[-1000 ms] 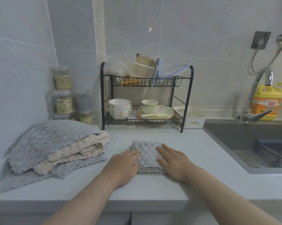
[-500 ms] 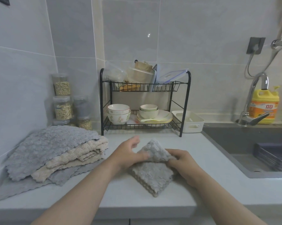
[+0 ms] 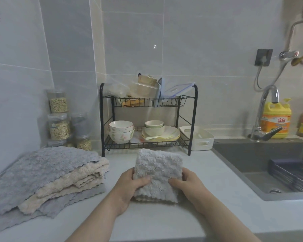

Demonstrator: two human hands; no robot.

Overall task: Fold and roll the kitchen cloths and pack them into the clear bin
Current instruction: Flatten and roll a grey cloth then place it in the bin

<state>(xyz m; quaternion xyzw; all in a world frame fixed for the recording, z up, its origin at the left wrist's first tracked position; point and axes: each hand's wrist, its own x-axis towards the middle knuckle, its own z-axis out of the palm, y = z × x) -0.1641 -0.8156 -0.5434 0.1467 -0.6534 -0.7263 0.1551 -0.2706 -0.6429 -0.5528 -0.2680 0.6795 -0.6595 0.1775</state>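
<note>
- The folded grey cloth (image 3: 158,173) is lifted over the near middle of the counter (image 3: 217,198), held between your two hands.
- Your left hand (image 3: 129,186) grips its left edge, thumb curled across the front.
- Your right hand (image 3: 187,183) grips its right edge, fingers wrapped behind it.
- To the left lies a pile of grey and beige cloths (image 3: 47,173).
- Farther off stands a black dish rack (image 3: 148,119), with the sink (image 3: 262,163) at right.

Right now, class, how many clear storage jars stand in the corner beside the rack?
5. Left stack: top jar, middle jar, bottom jar, partly hidden by the cloth pile. Right stack: upper jar, lower jar. Others may hide behind.
</note>
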